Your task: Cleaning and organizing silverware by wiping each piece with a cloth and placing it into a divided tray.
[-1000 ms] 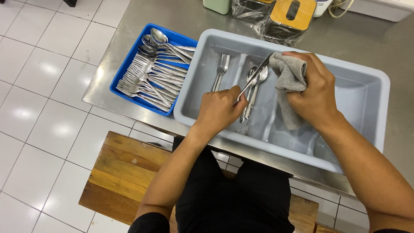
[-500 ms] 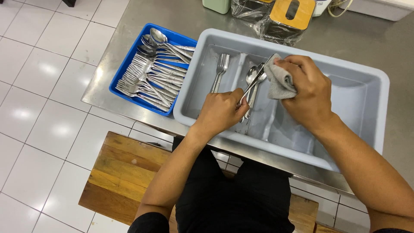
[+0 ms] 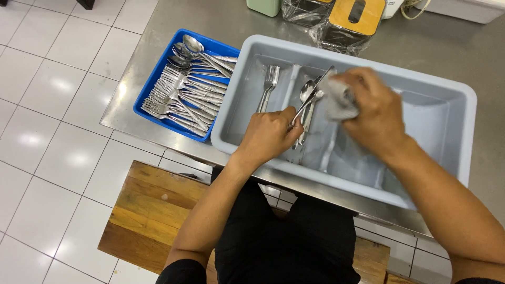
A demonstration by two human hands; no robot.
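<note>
My left hand (image 3: 269,132) grips the handle of a metal utensil (image 3: 312,95) that slants up over a grey divided cutlery bin (image 3: 443,94). Its upper end is wrapped in a grey cloth (image 3: 336,101), which my right hand (image 3: 369,111) clutches; this hand is motion-blurred. Inside the bin lie forks (image 3: 268,83) in the left compartment and spoons (image 3: 306,94) in the one beside it. A blue tray (image 3: 152,84) full of several spoons and forks sits left of the bin.
Everything rests on a steel counter (image 3: 158,37) over a white tiled floor. At the back stand a yellow-lidded container (image 3: 357,16) wrapped in plastic and a pale green box (image 3: 263,6). A wooden bench (image 3: 142,210) is under me.
My right hand with the cloth slid left and up along the utensil, bunching the cloth around its upper end. The left hand kept its grip and barely moved.
</note>
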